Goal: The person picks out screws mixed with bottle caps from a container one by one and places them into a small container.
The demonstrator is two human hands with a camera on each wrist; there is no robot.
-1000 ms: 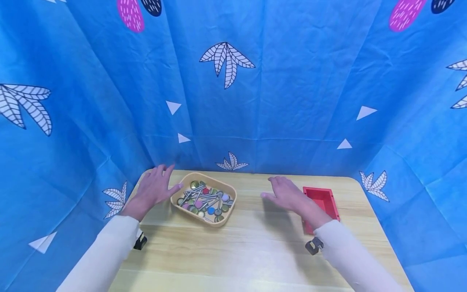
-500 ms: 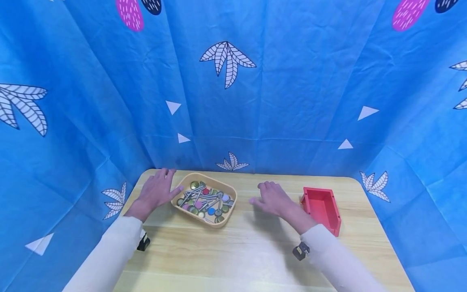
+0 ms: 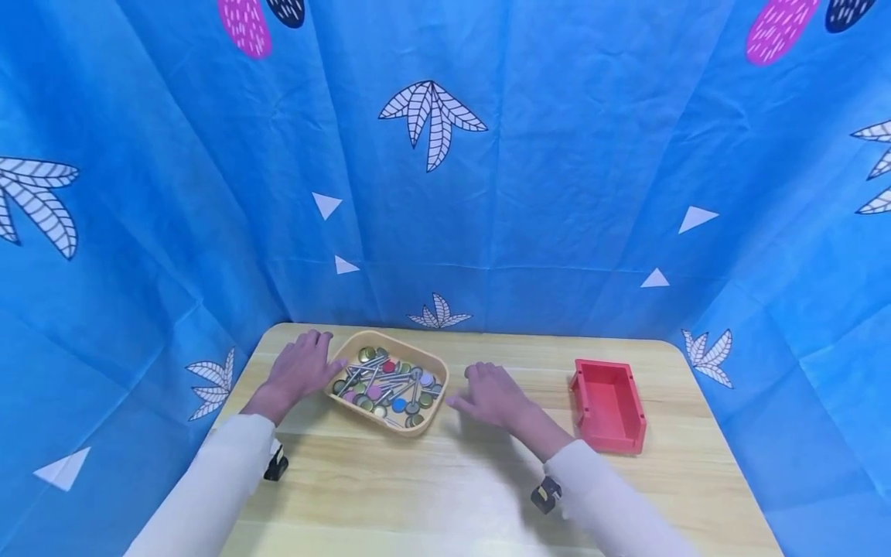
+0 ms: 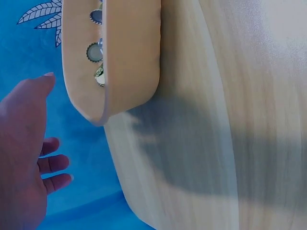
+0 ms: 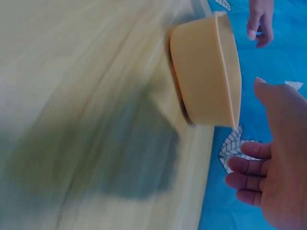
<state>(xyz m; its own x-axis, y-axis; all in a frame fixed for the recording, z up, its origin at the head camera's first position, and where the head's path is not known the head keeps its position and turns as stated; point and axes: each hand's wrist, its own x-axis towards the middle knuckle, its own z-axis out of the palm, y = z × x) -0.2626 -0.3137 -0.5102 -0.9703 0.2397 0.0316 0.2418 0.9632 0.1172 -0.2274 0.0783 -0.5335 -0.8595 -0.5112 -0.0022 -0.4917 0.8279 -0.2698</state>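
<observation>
"Looking at the left hand (image 3: pixel 298 370), what do you see?"

"It hovers at the left end of the tan tray (image 5: pixel 199 72), fingers loosely extended, thumb pointing at the rim. From the head view the thumb seems to meet that rim, but the left wrist view shows a slim gap."

"And the right hand (image 3: pixel 493 394)?"

"Relaxed too, fingers slightly bent, just beside the tray's right end. Its shadow falls on the surface (image 3: pixel 418 495)."

"So the tray sits between them?"

"Yes, set at a slant near the far edge, left of the middle."

"What's in it?"

"Metal caps, with a blue cap (image 3: pixel 399 404) and a red cap (image 3: pixel 388 367) among them, plus thin silvery rods, possibly nails; they're too small to be sure."

"Anything else out there?"

"A red bin (image 3: pixel 609 410), well to the right of the tray, and a blue curtain (image 3: pixel 571 155) behind everything."
</observation>
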